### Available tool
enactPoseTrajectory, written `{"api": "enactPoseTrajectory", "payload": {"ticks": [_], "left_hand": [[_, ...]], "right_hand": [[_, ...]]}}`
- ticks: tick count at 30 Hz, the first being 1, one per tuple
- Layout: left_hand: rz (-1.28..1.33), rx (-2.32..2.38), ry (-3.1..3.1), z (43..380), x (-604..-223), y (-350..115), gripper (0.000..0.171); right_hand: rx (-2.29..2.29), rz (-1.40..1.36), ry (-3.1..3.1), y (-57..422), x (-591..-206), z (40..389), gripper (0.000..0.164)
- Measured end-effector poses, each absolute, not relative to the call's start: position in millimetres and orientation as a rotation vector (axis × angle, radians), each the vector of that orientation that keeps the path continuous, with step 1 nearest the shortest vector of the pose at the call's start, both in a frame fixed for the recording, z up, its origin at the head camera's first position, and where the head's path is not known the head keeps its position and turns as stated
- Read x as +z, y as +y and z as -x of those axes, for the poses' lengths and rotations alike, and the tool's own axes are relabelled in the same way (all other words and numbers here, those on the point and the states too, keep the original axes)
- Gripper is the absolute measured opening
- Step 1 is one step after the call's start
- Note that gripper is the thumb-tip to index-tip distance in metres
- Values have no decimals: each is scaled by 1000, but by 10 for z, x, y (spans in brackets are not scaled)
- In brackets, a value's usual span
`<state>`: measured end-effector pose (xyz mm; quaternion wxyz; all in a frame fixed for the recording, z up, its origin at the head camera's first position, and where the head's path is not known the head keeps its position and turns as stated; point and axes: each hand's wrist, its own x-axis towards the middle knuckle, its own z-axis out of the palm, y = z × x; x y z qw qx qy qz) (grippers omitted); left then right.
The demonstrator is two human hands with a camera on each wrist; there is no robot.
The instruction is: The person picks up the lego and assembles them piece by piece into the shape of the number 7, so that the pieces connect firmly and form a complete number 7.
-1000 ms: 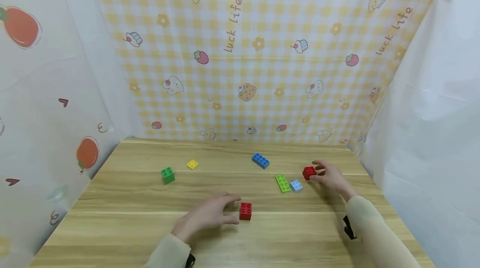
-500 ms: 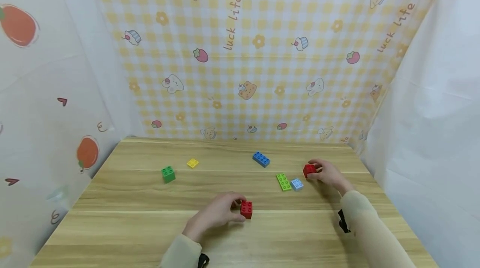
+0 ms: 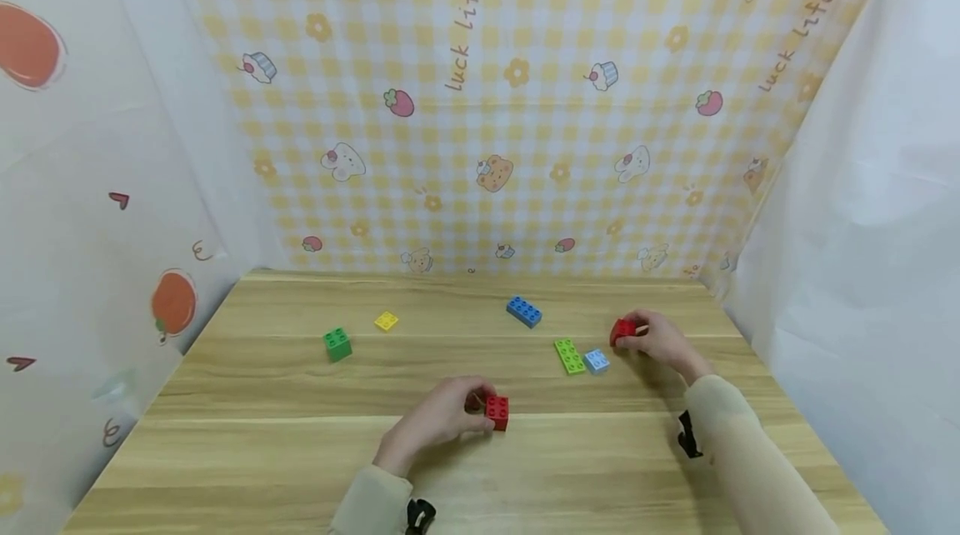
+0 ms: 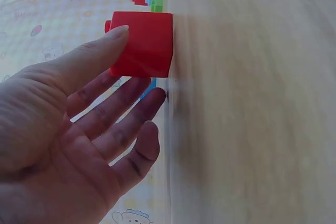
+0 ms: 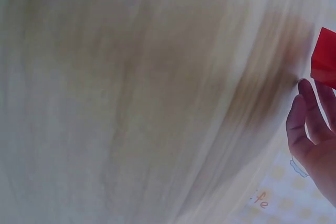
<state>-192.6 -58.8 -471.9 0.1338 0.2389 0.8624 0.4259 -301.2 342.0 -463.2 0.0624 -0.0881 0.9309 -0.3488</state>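
Observation:
Near the middle front of the table, my left hand (image 3: 442, 418) pinches a red toy brick (image 3: 497, 412) with four-stud top between thumb and fingers. In the left wrist view the thumb lies on the near face of this red brick (image 4: 143, 44), and the other fingers reach behind it. Farther back on the right, my right hand (image 3: 660, 342) grips a second red brick (image 3: 622, 332) between thumb and fingers. The right wrist view shows only part of that red brick (image 5: 324, 59) at its right edge, with the fingers (image 5: 310, 114) below it.
Left of the right hand lie a light blue brick (image 3: 597, 361) and a lime green brick (image 3: 570, 357). A blue brick (image 3: 524, 312) sits behind them. On the left are a green brick (image 3: 337, 344) and a flat yellow brick (image 3: 386, 321). Printed cloth (image 3: 420, 127) stands behind the wooden table.
My left hand has moved right to the nearer red brick, and its fingers have closed on it. The right hand's fingers have closed round the farther red brick. The head view has tilted slightly.

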Motion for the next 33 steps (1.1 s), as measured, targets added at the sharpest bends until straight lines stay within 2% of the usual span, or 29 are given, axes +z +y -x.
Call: {"api": "enactPoseTrajectory", "payload": {"ticks": [21, 33], "left_hand": [[-691, 1243, 2490, 1940, -4734, -588, 34], [-671, 1245, 2490, 1934, -4745, -592, 33]], "right_hand": [[-1365, 238, 2855, 3268, -4452, 2790, 48], [-1466, 268, 2894, 3107, -4318, 2580, 45]]}}
